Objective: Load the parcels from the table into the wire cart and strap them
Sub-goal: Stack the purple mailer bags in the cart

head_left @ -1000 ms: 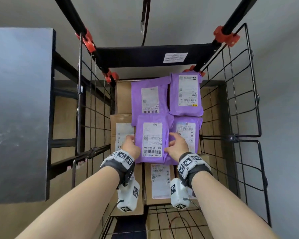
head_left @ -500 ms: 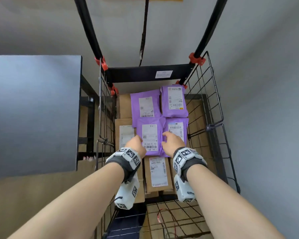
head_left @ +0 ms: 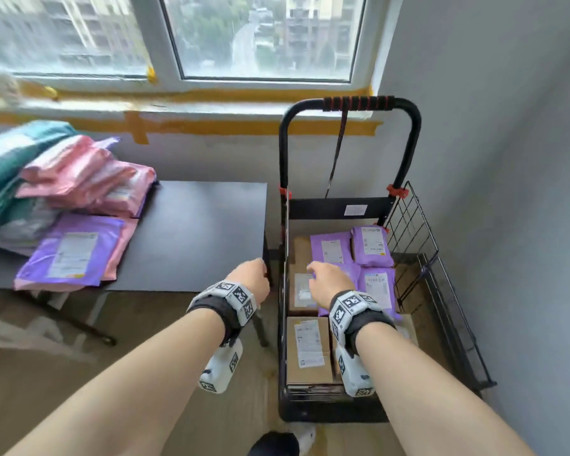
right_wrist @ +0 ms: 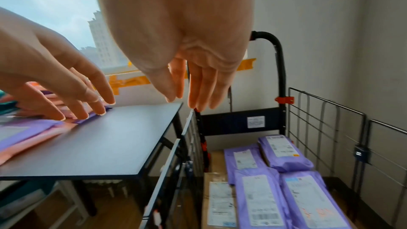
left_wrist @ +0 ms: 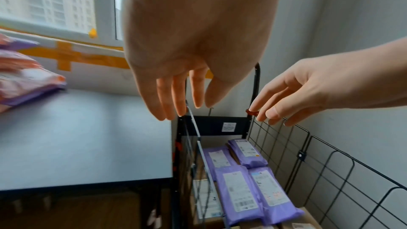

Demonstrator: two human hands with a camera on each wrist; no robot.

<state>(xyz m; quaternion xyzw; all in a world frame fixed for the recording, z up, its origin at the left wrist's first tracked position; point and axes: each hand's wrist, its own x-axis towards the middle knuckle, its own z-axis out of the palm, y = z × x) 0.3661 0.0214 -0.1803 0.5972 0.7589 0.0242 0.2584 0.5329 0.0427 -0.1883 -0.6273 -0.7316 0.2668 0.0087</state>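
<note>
4 purple mailers (head_left: 352,258) lie flat on boxes in wire cart (head_left: 412,245). More parcels (head_left: 76,192) stacked on table (head_left: 195,232). Left hand (head_left: 250,281), right hand (head_left: 329,284) empty, fingers relaxed, apart. Mailers likely soft, light, slippery; grip by edges.

Black wire cart (head_left: 412,232), glossy plastic mailers (head_left: 372,246), matt table (head_left: 195,232)
</note>
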